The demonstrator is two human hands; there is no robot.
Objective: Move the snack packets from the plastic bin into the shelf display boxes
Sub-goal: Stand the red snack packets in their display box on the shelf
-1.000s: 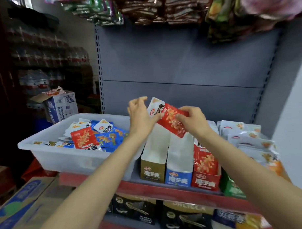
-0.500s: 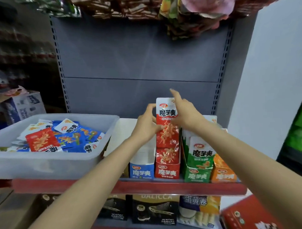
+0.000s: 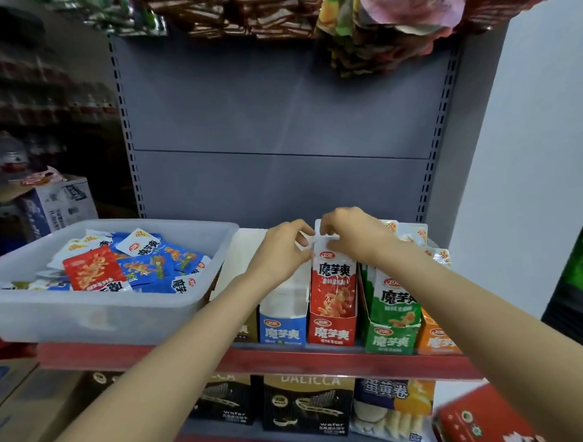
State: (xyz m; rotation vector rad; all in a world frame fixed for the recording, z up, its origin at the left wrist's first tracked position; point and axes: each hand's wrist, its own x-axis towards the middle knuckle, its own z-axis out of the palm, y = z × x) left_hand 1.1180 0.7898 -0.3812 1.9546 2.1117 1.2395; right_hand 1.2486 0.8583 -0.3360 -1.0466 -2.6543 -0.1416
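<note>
Nearest, below the red shelf edge (image 3: 288, 363), dark wafer boxes (image 3: 306, 407) and a yellow egg-roll pack (image 3: 394, 405) fill the lower tier, with cardboard cartons (image 3: 22, 405) stacked at the left. On the shelf itself the translucent plastic bin (image 3: 88, 322) sits at the left, its right wall just beside the row of display boxes, and it holds a loose heap of blue snack packets (image 3: 159, 268) with one red packet (image 3: 93, 269) lying on top. The row runs, left to right, a brown box (image 3: 246, 330), a blue box (image 3: 282, 327) showing only its white inner walls, the red display box (image 3: 332, 332), a green box (image 3: 391, 336) with green packets standing in it, and an orange box (image 3: 438, 338) at the shelf's right end. A red snack packet (image 3: 333, 282) stands upright in the front of the red display box. The left hand (image 3: 284, 250) pinches the packet's white top edge from the left, and the right hand (image 3: 350, 238) curls over that same top edge from the right. Behind the boxes, the grey back panel (image 3: 280, 122) rises bare and open up to the hanging snack bags (image 3: 359, 26) overhead.
</note>
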